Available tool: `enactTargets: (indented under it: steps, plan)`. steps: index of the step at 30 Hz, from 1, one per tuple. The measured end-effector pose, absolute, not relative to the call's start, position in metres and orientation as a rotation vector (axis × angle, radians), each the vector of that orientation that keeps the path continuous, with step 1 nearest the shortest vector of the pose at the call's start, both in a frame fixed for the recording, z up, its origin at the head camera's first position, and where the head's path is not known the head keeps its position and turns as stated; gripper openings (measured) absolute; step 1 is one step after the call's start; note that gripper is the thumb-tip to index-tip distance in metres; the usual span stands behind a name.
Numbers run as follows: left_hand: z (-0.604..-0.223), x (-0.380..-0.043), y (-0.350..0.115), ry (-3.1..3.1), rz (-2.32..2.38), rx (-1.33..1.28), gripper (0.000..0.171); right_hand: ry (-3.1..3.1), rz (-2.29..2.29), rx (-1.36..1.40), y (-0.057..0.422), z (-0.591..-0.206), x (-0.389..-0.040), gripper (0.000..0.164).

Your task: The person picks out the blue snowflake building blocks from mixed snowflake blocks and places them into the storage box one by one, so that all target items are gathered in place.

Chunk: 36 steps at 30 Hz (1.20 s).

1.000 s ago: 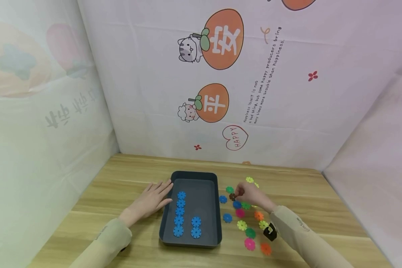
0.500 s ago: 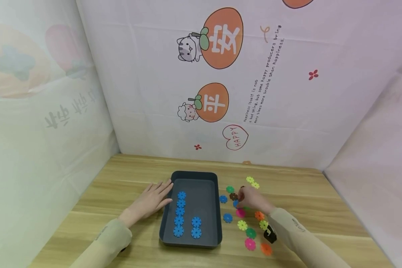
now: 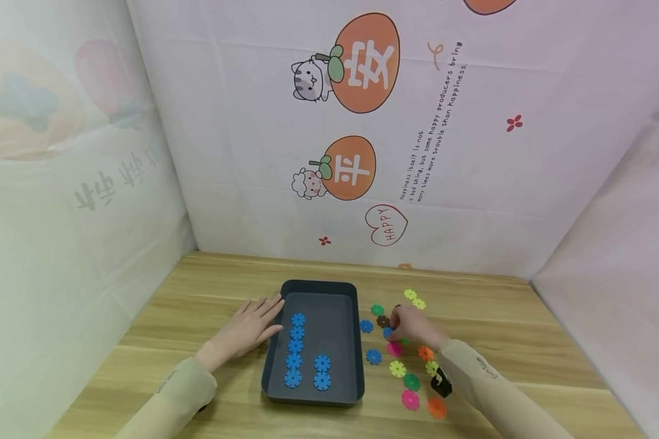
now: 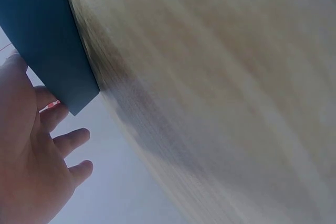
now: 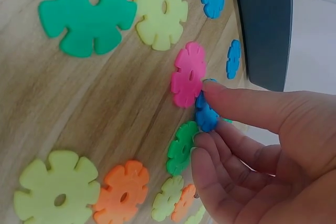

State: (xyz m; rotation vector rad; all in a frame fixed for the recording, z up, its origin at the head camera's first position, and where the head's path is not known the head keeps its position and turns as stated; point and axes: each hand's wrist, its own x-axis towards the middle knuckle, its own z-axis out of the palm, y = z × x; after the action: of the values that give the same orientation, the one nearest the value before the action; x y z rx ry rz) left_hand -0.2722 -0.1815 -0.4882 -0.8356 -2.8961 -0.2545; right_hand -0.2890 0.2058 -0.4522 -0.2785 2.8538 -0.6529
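My left hand (image 3: pixel 245 327) lies with straight fingers on the left rim of a dark grey tray (image 3: pixel 329 390). In the left wrist view, its fingertips touch the tray's side wall (image 4: pixel 47 40). Inside the tray, several blue snowflake discs (image 3: pixel 295 346) form a longer row, and two more (image 3: pixel 321 372) form a shorter one. To the right of the tray, my right hand (image 3: pixel 417 326) pinches a blue snowflake disc (image 5: pixel 206 113) between thumb and fingers. A pink disc (image 5: pixel 189 74) and a green disc (image 5: pixel 182 148) lie close beside that blue one.
Two loose blue discs (image 3: pixel 373 356) lie near the tray's right wall. A brown disc (image 3: pixel 382 321) and a green disc (image 3: pixel 377 310) are just beyond the right hand. Yellow, orange (image 3: pixel 436 407) and pink discs are scattered nearer. A patterned cloth wall (image 3: pixel 252 183) stands behind the table.
My right hand has shifted slightly nearer from beside the brown disc, and its fingers have come onto the blue disc. The left hand and tray have not moved.
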Motion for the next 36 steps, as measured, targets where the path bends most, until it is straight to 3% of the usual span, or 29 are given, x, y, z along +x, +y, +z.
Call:
enactTargets:
  steps: [6,19,36]
  plan:
    - [-0.486,-0.272,-0.180,-2.908,-0.249,-0.832,0.063,2.836,-0.762,-0.268,0.210,-0.453,-0.288,0.024]
    - [-0.483,-0.271,-0.180,-2.916,-0.242,-0.839,0.062,2.784,-0.863,-0.451,0.214,-0.441,-0.282,0.007]
    - [-0.483,-0.271,-0.182,-2.913,-0.239,-0.841,0.062,2.770,-0.927,-0.704,0.182,-0.413,-0.285,0.003]
